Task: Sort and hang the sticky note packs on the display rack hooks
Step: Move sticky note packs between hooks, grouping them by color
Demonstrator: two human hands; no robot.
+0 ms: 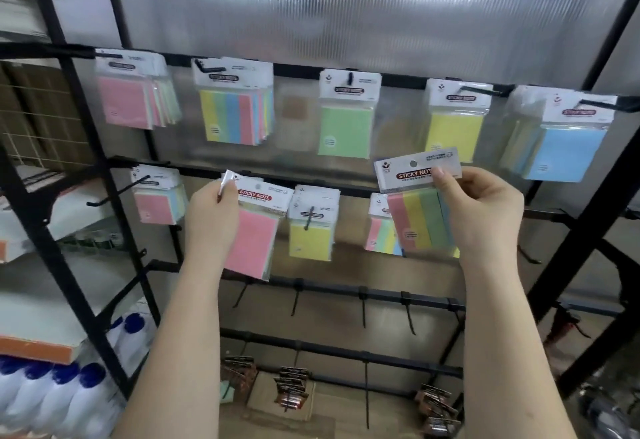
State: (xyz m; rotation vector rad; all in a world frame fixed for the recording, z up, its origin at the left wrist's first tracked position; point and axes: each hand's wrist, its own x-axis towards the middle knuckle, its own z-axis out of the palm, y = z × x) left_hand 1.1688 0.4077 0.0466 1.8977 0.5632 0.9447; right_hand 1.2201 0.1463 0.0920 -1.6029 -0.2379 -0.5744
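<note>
My left hand [213, 217] grips a pink sticky note pack [254, 234] by the left edge of its white header, in front of the rack's second row. My right hand [485, 210] pinches the header of a striped pink, yellow and green pack [420, 220], held up before another striped pack [381, 234] that hangs behind it. On the top row hang pink [123, 99], striped [232, 113], green [344, 127], yellow [453, 127] and blue [564, 151] packs. The second row carries a pink-fronted bunch [156, 205] and a yellow pack [310, 236].
The black display rack [374, 293] has several bare hooks on its lower bars. Small brown packs hang near the bottom [291, 386]. White bottles with blue caps [52, 397] and shelves stand at the left. A ribbed translucent panel backs the rack.
</note>
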